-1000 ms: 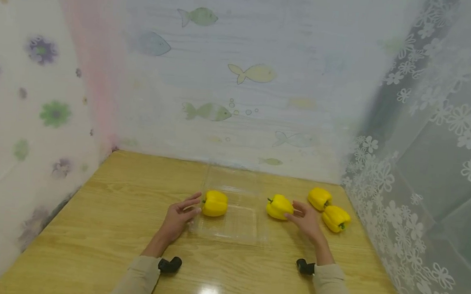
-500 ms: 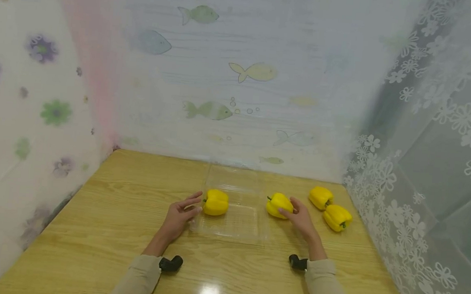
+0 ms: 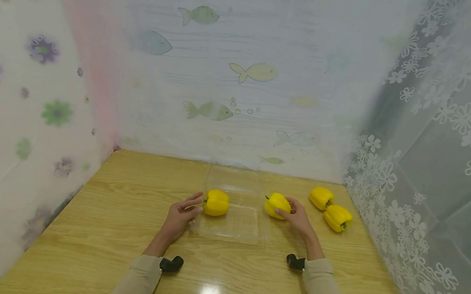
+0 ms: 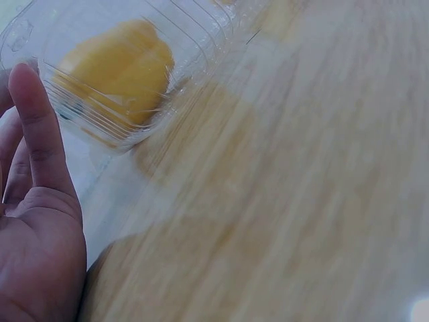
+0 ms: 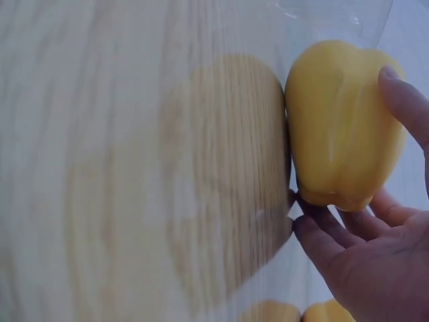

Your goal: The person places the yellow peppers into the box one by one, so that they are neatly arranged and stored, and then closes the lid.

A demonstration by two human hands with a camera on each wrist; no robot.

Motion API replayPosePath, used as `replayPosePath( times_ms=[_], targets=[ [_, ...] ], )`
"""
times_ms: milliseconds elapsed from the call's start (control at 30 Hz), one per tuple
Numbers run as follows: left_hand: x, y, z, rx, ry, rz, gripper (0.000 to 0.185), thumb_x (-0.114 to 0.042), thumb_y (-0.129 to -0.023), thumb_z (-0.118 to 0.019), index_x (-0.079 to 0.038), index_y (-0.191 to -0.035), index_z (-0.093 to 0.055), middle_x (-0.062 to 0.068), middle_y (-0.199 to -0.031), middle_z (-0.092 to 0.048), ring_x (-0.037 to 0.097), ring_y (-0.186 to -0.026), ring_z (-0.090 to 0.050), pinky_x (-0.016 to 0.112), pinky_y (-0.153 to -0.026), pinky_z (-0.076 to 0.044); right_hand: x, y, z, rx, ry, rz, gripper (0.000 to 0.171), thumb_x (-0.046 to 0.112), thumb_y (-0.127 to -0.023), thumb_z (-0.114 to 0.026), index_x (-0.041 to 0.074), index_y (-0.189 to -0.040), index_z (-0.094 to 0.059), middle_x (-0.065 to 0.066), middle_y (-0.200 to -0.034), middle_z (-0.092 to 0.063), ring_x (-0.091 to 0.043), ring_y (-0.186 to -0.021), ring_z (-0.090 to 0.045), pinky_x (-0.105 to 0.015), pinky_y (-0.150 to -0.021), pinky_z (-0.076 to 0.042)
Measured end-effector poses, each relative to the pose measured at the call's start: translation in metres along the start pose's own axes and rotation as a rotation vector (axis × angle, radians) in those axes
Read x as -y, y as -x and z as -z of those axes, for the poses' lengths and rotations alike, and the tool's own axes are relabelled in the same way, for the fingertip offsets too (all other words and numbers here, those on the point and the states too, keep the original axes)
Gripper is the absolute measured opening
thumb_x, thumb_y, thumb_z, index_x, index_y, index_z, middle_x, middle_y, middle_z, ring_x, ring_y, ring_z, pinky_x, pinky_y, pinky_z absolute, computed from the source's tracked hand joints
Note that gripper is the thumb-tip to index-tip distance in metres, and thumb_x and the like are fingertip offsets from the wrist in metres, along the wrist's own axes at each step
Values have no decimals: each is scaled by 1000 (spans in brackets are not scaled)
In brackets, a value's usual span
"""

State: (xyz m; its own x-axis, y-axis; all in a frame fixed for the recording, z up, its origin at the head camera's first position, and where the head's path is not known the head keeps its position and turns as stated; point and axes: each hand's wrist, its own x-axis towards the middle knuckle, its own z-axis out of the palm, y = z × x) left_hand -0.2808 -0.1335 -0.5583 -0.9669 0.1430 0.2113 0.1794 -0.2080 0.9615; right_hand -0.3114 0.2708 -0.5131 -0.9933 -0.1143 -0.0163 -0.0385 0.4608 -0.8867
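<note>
A yellow bell pepper stands on the table just right of a clear plastic clamshell box. My right hand holds this pepper; the right wrist view shows the thumb on its side and fingers behind the blunt end of the pepper, which sits right at the tabletop. Another yellow bell pepper lies in the left part of the box, stem to the left. My left hand is at the box's left wall, fingers extended; in the left wrist view its thumb reaches the corner of the box.
Two more yellow bell peppers lie together at the right of the wooden table. The box's raised lid leans toward the back wall. Curtains with flowers hang at both sides.
My right hand has closed further over its pepper and nudged it slightly left toward the box. The left hand and the pepper in the box stay put.
</note>
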Motion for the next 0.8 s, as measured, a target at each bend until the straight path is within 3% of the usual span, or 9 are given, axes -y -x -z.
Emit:
replayPosePath(
  times_ms=[233, 367, 633, 800],
  targets=[
    [3, -2, -1, 2, 18, -2, 42, -7, -94, -73, 10, -132, -63, 12, -157, -47, 6, -87, -63, 19, -61, -51, 3, 1, 1, -6, 15, -18, 78, 34, -101, -66, -6, -156, -28, -31, -161, -28, -47, -147, -29, -58, -119, -28],
    [3, -2, -1, 1, 30, -3, 42, -5, -94, -72, 11, -132, -62, 13, -157, -46, 6, -87, -62, 19, -60, -51, 2, -1, 1, -14, 3, -6, 78, 37, -101, -64, -6, -156, -28, -30, -160, -31, -45, -146, -32, -58, -118, -29],
    [1, -2, 0, 13, 14, -14, 43, -6, -95, -71, 12, -132, -61, 16, -158, -44, 5, -88, -62, 18, -61, -50, -2, -1, 1, -88, -25, 10, 72, 35, -102, -64, -1, -156, -31, -25, -158, -35, -40, -141, -39, -55, -115, -35],
    [0, -1, 1, 7, 14, -8, 42, -6, -95, -72, 11, -132, -62, 15, -157, -45, 5, -86, -63, 18, -60, -50, -3, 0, 1, -82, -102, 15, 72, 29, -102, -65, 1, -157, -30, -26, -157, -35, -42, -136, -45, -50, -105, -49]
  ],
)
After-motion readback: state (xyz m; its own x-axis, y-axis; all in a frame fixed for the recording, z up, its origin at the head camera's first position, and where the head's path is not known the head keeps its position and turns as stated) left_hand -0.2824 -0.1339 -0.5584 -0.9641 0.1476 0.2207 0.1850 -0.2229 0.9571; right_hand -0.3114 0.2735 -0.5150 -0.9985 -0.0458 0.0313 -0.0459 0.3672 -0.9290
